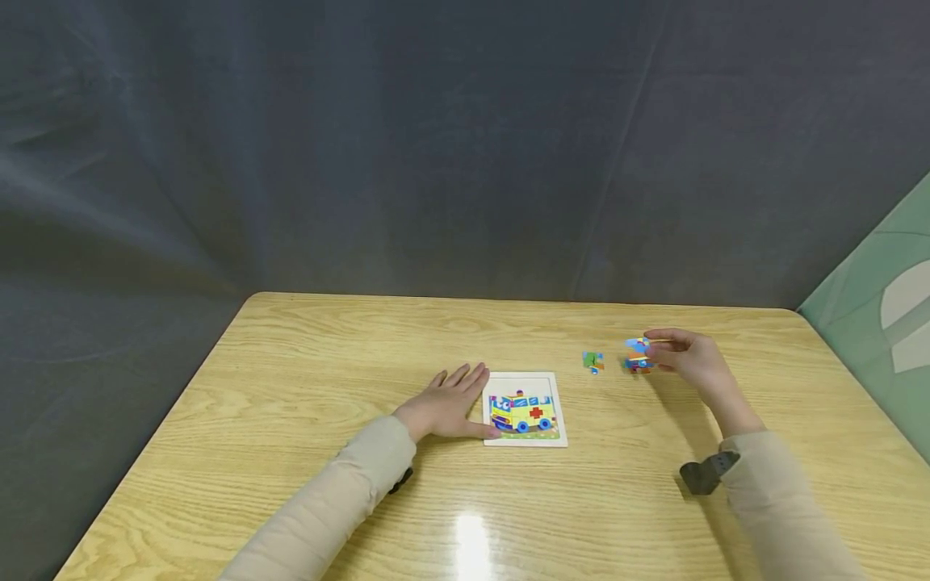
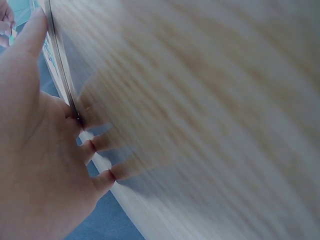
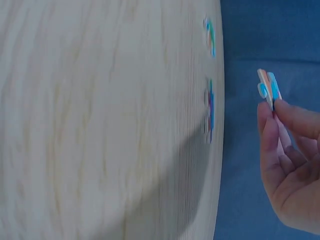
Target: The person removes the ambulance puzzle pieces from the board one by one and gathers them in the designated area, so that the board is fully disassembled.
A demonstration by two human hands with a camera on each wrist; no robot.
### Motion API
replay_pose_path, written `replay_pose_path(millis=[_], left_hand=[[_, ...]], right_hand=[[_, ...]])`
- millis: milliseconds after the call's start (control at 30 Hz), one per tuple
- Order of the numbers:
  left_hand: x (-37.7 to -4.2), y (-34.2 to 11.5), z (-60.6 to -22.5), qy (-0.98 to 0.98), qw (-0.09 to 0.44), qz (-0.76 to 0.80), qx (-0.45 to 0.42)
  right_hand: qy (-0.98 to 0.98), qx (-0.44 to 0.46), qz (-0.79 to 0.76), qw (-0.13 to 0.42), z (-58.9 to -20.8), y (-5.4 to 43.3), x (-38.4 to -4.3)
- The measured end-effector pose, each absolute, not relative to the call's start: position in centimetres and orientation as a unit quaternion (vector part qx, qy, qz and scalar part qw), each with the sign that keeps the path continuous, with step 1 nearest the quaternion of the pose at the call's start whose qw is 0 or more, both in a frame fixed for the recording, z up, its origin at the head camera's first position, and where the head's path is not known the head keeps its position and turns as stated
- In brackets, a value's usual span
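A square white-framed jigsaw puzzle (image 1: 524, 449) with a yellow ambulance picture lies flat on the table. My left hand (image 1: 452, 406) rests spread along its left side, the thumb over the lower left corner and the fingers by the upper left one. Above the tabletop, my right hand (image 1: 690, 361) pinches jigsaw pieces (image 3: 270, 89) between thumb and fingertips; two seem to lie together there. Below them on the table is a blue, red and orange jigsaw piece (image 3: 210, 112), partly covered in the head view. A green and blue jigsaw piece (image 1: 592, 361) lies left of it.
The wooden table (image 1: 312, 363) ends at a dark cloth (image 1: 450, 161) hanging behind its far edge. A green panel (image 1: 872, 298) stands along the right side. Lamp glare (image 1: 472, 545) shows on the tabletop near the front.
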State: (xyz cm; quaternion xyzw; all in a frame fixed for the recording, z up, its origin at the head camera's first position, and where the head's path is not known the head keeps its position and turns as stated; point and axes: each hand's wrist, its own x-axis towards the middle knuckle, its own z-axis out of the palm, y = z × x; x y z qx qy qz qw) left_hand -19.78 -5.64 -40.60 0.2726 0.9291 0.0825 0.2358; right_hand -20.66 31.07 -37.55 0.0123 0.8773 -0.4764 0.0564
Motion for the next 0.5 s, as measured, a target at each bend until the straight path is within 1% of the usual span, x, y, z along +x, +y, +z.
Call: replay_pose_path(millis=[233,500], left_hand=[[-19.7,-5.6,-40.5,0.929,0.235,0.082,0.272],[-19.7,-5.7,-40.4,0.929,0.236,0.086,0.27]], right_hand=[[0.88,0.039,-0.47,0.051,-37.7,33.3,-20.4],[0.869,0.061,-0.486,0.07,-38.1,35.2,-20.2]])
